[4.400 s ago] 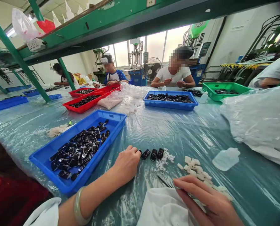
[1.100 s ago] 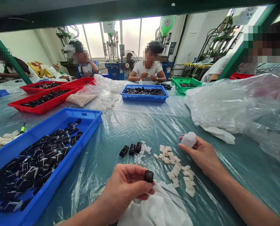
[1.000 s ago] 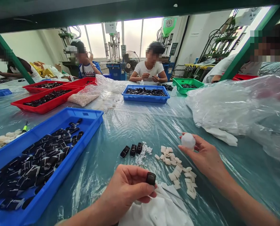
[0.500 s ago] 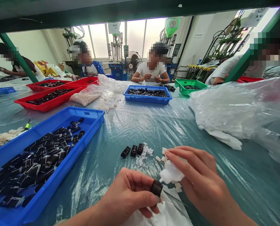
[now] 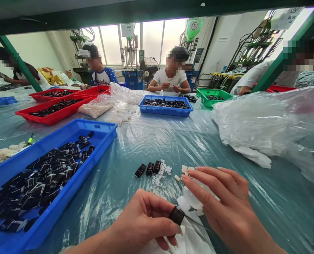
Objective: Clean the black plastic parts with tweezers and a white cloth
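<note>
My left hand [image 5: 143, 224] pinches a small black plastic part [image 5: 177, 215] between thumb and fingers, low in the middle. My right hand [image 5: 225, 208] grips a small translucent white squeeze bottle [image 5: 192, 198], its tip pointing down at the black part. Three more black parts [image 5: 148, 169] lie in a row on the plastic-covered table [image 5: 157, 141], beside small white pieces [image 5: 164, 170]. A white cloth [image 5: 188, 240] lies under my hands.
A blue tray [image 5: 51, 169] of several black parts sits at my left. Red trays [image 5: 51, 109], another blue tray [image 5: 166, 104] and a green tray [image 5: 212, 97] stand farther back, where other people sit. Big clear plastic bags [image 5: 273, 120] fill the right.
My right hand picked the white bottle up from the table on the right and brought it in to the black part. My left hand sank a little with the part.
</note>
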Demonstrator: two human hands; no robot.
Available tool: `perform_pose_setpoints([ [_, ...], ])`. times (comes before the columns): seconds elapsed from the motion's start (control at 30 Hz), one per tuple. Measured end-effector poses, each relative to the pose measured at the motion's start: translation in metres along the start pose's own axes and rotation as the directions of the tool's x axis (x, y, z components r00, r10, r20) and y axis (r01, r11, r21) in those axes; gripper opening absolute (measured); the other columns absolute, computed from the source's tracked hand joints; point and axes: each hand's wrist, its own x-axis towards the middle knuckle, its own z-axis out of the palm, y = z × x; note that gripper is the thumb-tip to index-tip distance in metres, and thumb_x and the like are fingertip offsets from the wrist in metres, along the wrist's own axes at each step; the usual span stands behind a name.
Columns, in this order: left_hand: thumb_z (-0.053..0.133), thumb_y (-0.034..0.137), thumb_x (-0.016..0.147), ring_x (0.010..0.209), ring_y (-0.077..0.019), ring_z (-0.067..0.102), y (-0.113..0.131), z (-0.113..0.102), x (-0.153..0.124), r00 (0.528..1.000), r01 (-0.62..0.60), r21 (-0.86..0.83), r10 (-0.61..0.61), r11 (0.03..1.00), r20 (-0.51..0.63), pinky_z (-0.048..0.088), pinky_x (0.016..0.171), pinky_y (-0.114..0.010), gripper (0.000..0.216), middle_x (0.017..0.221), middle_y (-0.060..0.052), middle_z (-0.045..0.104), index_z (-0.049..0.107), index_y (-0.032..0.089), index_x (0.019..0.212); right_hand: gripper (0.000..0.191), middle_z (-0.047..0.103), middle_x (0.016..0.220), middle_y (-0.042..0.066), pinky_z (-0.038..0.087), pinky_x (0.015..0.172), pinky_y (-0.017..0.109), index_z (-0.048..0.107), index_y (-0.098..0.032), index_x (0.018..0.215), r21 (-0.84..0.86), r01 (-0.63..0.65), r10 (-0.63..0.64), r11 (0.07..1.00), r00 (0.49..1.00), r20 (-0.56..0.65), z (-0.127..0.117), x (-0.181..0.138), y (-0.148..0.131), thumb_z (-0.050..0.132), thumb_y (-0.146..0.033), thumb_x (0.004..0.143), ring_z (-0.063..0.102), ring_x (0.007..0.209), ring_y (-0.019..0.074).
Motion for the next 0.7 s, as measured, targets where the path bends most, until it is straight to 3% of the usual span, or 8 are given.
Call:
perform_pose_setpoints([
  [0.17, 0.068, 0.022, 0.063, 0.052, -0.0087, 0.053, -0.0004, 0.0007, 0.0004, 1.0, 0.008, 0.0, -0.008, 1.0, 0.001, 0.042, 0.048, -0.017, 0.013, 0.058, -0.002, 0.059, 0.071, 0.011, 0.071, 0.037, 0.067, 0.103, 0.003, 0.032, 0.09, 0.046, 0.059, -0.026, 0.107, 0.019, -0.044, 0.045, 0.999, 0.998, -0.049, 0.0024, -0.0032, -0.0038, 0.038, -0.004, 0.086, 0.056, 0.101, 0.0218],
  [0.7, 0.068, 0.019, 0.066, 0.051, -0.0078, 0.053, -0.0015, -0.0005, -0.0018, 1.0, -0.002, 0.001, 0.002, 1.0, 0.02, 0.043, 0.046, -0.015, 0.015, 0.057, -0.002, 0.058, 0.073, 0.012, 0.077, 0.036, 0.068, 0.102, 0.003, 0.034, 0.087, 0.043, 0.059, -0.026, 0.106, 0.017, 0.012, -0.011, 1.0, 0.999, -0.04, -0.001, -0.0031, -0.0003, 0.04, -0.004, 0.085, 0.058, 0.1, 0.0214],
])
